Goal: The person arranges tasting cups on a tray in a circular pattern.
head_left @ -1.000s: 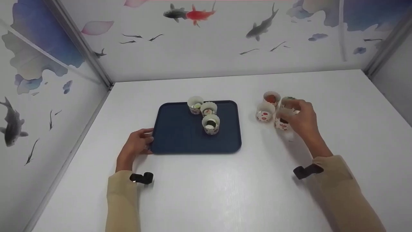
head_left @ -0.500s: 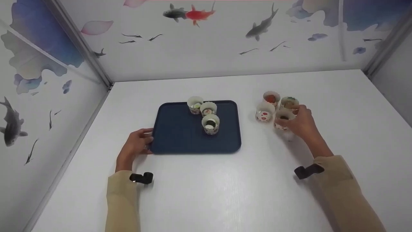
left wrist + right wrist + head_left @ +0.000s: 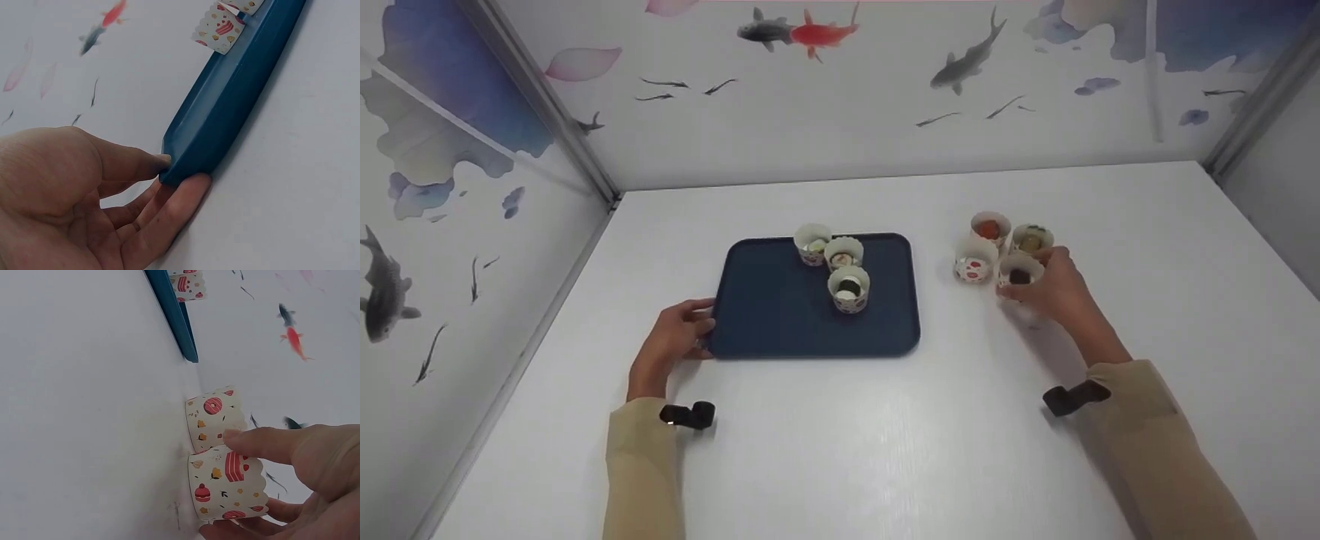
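Observation:
In the head view my left hand (image 3: 675, 330) grips the left edge of a dark blue tray (image 3: 772, 315). The left wrist view shows the thumb on the rim and the fingers below it. Three printed paper baking cups stand on the tray; the nearest cup (image 3: 850, 300) holds a white and black sushi piece (image 3: 849, 286). My right hand (image 3: 1057, 289) holds another paper cup (image 3: 228, 484) on the table between thumb and fingers. Something dark (image 3: 1019, 277) lies inside it. Touching or close around it are a white-looking cup (image 3: 975, 264), a cup with red contents (image 3: 988, 229) and a cup with brownish contents (image 3: 1032, 240).
The white table (image 3: 810, 450) is bounded by a back wall (image 3: 870, 142) and side walls with painted fish and lotus leaves. A gap of table separates the tray's right rim from the group of cups. Each sleeved wrist carries a black camera mount (image 3: 1076, 397).
My right hand has lowered from over the front right cup, and its thumb and fingers now sit around the cup's sides. The left hand and tray stay in place.

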Demonstrator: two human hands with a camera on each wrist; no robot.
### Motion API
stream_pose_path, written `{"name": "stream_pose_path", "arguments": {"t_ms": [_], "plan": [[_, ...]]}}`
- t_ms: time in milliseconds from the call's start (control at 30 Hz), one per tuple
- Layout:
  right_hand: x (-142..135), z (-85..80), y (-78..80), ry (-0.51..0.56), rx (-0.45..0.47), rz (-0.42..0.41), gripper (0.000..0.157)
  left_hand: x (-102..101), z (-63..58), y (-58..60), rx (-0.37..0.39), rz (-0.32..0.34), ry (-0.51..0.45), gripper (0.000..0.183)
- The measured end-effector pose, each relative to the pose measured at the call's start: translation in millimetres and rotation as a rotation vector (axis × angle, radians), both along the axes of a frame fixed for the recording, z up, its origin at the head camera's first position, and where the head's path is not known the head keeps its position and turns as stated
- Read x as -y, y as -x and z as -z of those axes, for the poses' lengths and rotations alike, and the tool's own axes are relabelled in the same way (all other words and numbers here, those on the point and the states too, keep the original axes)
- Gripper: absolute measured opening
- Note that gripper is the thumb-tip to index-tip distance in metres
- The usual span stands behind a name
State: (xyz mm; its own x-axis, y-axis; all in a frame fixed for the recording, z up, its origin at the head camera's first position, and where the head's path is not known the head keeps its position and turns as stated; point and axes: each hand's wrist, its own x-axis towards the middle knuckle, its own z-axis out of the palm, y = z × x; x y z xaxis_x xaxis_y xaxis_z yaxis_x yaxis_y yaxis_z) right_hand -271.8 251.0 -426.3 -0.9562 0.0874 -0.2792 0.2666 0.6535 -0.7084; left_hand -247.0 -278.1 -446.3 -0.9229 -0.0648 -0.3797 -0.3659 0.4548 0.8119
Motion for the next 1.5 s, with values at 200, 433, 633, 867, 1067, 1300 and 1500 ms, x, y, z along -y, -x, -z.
{"name": "stream_pose_path", "arguments": {"t_ms": [200, 433, 633, 867, 1067, 1300, 1500], "plan": [[2.0, -3.3, -2.4, -0.02, 0.027, -0.007, 0.087, 0.4, 0.5, -1.7, -0.016, 0.005, -0.002, 0.049], [8.7, -15.9, -9.9, -0.04, 0.044, -0.082, 0.082, -1.1, 1.2, -0.3, -0.019, 0.01, -0.008, 0.048], [19.9, -21.8, -17.7, -0.072, 0.043, -0.188, 0.078, -2.4, 1.4, 1.0, -0.021, 0.01, -0.002, 0.049], [34.5, -20.8, -21.2, -0.08, 0.01, -0.217, 0.077, -2.6, 3.8, 1.6, -0.025, 0.006, -0.013, 0.048], [45.9, -17.6, -23.5, -0.07, -0.033, -0.207, 0.07, -2.2, 3.6, 0.8, -0.02, 0.004, -0.014, 0.048], [64.1, -15.7, -29.2, -0.046, -0.152, -0.24, 0.065, 0.0, 0.3, 0.0, -0.024, -0.002, -0.023, 0.048], [78.1, -15.6, -36.6, -0.014, -0.226, -0.282, 0.062, -0.2, -0.5, -1.6, -0.018, -0.009, -0.02, 0.047]]}}
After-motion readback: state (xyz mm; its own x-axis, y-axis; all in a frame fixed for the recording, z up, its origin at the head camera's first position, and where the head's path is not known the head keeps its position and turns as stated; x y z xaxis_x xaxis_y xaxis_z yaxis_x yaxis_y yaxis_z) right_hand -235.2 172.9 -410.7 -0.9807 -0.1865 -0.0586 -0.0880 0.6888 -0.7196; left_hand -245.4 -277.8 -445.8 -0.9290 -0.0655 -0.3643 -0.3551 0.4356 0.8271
